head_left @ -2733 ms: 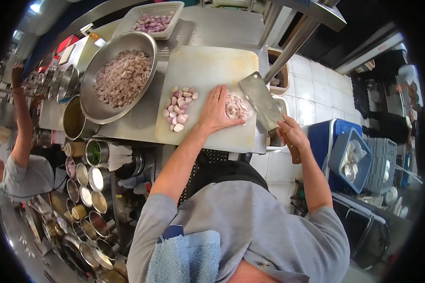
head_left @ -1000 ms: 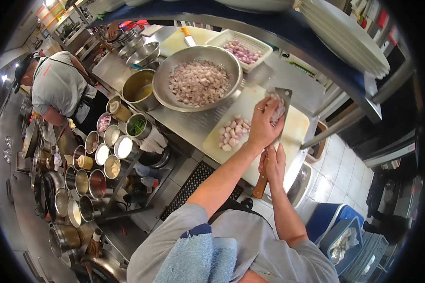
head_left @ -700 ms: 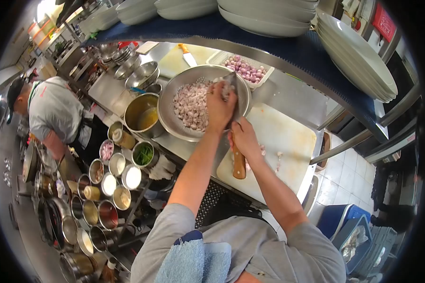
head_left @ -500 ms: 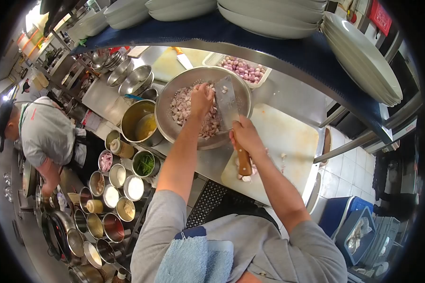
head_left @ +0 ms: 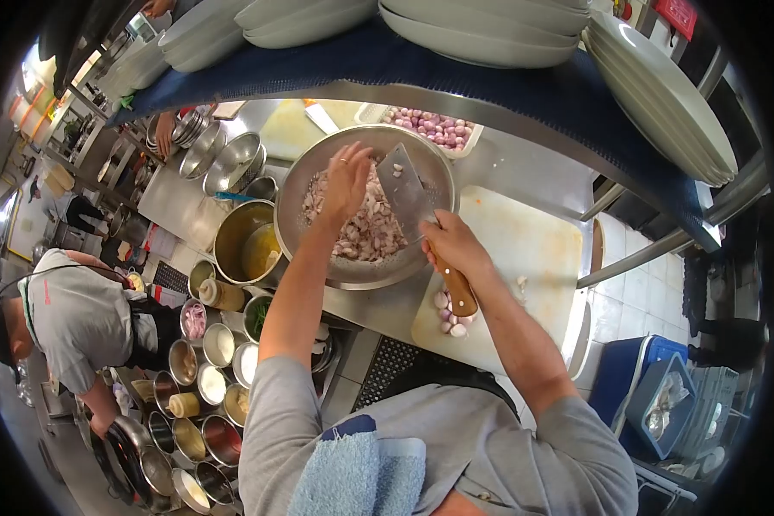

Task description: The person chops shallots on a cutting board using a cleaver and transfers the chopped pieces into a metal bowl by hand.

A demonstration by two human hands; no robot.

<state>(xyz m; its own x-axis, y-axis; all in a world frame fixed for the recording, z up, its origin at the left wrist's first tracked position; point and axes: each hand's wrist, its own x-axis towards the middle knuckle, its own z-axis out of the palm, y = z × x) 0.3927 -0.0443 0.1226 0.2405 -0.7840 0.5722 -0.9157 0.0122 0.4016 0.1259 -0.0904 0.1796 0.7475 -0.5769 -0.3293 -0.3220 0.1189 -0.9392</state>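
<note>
Over the large metal bowl [head_left: 344,277], my left hand [head_left: 346,185] is raised with its fingers apart, holding nothing. Chopped shallots [head_left: 374,228] fill much of the bowl beneath it. My right hand [head_left: 456,245] grips the wooden handle of a cleaver [head_left: 406,193]. The wide blade reaches over the right side of the bowl, with a few small pieces stuck to it. Whole peeled shallots [head_left: 452,327] lie on the left part of the white cutting board [head_left: 525,232], partly hidden under the handle.
A basket of shallots [head_left: 434,129] and an orange-handled knife [head_left: 321,118] are behind the bowl. Stacked plates [head_left: 482,30] stand on the overhead shelf [head_left: 361,82]. A deep pot [head_left: 248,241] sits left. A co-worker [head_left: 77,322] bends over at far left.
The cleaver has gone from the board to the bowl, with chopped shallots brought along. My left hand has come off the blade and lifted, fingers spread. The view has turned, showing the plate shelf.
</note>
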